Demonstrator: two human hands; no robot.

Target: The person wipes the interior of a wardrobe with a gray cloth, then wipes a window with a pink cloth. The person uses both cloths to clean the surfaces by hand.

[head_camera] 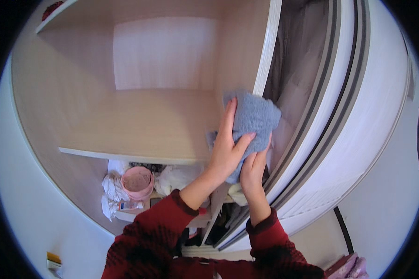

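Both my hands hold a grey-blue cloth [255, 115], bunched up in front of the right side of an open wardrobe compartment. My left hand [227, 143] grips it from the left, its fingers pointing up along the cloth and the thumb across its front. Lower and to the right, my right hand [255, 169] holds the cloth's bottom end. The cloth overlaps the pale front edge of the upright divider [267, 52]; whether it touches that edge I cannot tell. Behind my hands lies the bare wooden shelf [143, 122].
Below the shelf stand a pink round container [138, 183], crumpled white fabric [113, 188] and a small bottle [131, 205]. Right of the divider hang garments [296, 76] behind the edge of a white sliding door [366, 122]. A higher shelf edge [56, 15] shows at upper left.
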